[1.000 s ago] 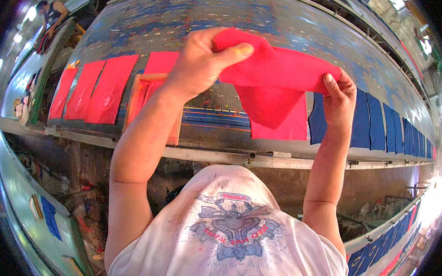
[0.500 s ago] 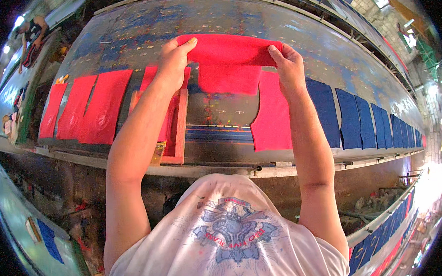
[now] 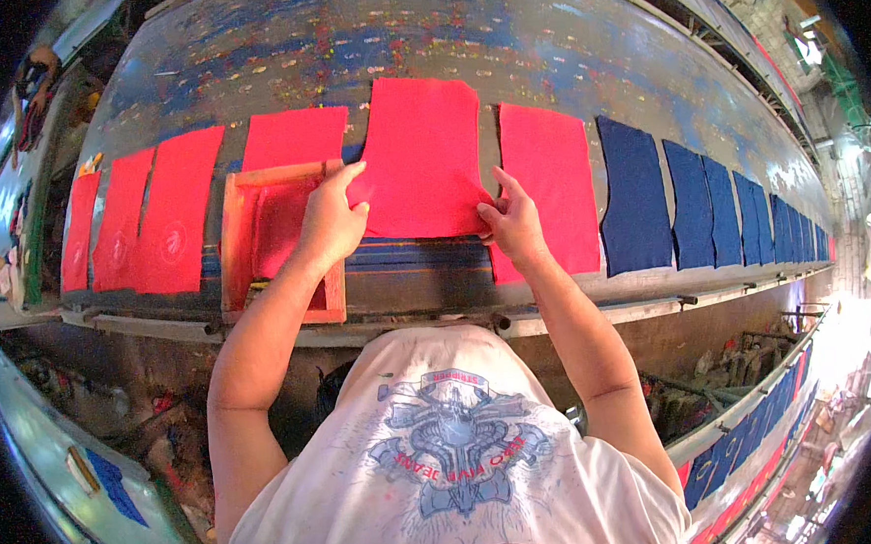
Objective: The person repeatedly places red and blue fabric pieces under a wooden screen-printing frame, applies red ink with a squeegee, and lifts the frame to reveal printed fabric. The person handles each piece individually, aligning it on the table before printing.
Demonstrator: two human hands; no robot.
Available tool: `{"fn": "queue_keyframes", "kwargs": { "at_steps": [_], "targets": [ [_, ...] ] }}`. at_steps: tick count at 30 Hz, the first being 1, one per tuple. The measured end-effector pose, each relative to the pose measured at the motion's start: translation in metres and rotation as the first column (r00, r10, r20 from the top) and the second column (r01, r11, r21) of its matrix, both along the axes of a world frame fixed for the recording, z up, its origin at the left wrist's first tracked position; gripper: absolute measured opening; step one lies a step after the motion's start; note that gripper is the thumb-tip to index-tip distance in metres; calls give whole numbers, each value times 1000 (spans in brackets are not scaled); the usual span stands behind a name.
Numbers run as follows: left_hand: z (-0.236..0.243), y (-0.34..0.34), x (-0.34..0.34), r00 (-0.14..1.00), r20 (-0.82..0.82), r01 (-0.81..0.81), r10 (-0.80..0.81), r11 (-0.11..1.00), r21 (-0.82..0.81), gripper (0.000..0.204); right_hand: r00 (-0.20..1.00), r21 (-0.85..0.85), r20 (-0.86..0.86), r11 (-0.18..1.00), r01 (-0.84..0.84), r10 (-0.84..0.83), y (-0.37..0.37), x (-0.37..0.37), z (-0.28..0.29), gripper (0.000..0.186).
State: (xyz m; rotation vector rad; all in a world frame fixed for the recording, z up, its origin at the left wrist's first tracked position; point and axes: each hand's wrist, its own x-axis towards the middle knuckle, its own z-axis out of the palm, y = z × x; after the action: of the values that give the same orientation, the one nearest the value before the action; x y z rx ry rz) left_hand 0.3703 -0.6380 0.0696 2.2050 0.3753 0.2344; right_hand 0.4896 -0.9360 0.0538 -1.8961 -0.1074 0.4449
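Okay, paint-flecked bench [image 3: 296, 53] first, carrying a row of navy pieces [image 3: 633, 193] to the right. My red cloth piece [image 3: 421, 154] is spread over it, between the wooden frame [image 3: 231, 238] and another red piece [image 3: 549, 177]. Looks like I'm laying it out; next move probably calls for squaring and flattening the near edge. Frame: red inside, small yellowish thing in its near-left corner, unclear what. Hands: right hand [image 3: 513, 219] pinches the near-right corner, forefinger lifted; left hand [image 3: 337, 216] half open at the left edge, can't tell if gripping.
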Motion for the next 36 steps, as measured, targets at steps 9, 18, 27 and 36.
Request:
{"fn": "queue_keyframes", "kwargs": {
  "at_steps": [9,18,27,36],
  "targets": [
    [3,-27,-28,994,-98,75,-47,948,308,72,969,-260,49,940,-220,240,-22,-14,-21,37],
    [21,-42,-27,981,-193,95,-26,930,356,77,964,-302,118,933,-196,240,-19,-24,-1,32],
    [29,-38,-47,983,-162,138,-85,926,351,75,956,-243,-141,927,-285,257,-28,-23,2,22],
    [24,-42,-52,980,-116,199,-161,814,546,73,957,-285,-24,915,-285,290,-32,-29,-6,19]
  ]
}}
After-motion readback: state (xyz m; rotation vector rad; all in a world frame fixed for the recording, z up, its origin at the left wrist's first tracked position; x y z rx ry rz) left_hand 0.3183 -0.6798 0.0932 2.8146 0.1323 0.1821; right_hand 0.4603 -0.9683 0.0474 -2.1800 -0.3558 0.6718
